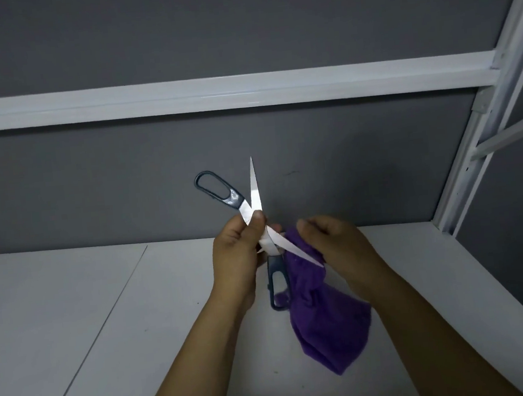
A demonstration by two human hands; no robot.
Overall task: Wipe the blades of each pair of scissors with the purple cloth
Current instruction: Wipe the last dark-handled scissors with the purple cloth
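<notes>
White bench (55, 297), matte, with a thin seam running diagonally across its left part and a few dark specks. Grey wall (92, 182) behind, crossed by a white horizontal rail (212, 94); white metal frame post (473, 152) at right.

Scissors (255, 195) are held in the air above the bench, blades spread wide, dark handles. Left hand (237, 257): fingers (257, 218) curled tight round the pivot. Right hand (338, 248): fingers bent, pinching the purple cloth (330, 325) against the lower blade. The rest of the cloth hangs toward the bench.

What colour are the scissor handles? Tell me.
Dark blue-grey handles, clearest in the head view.
</notes>
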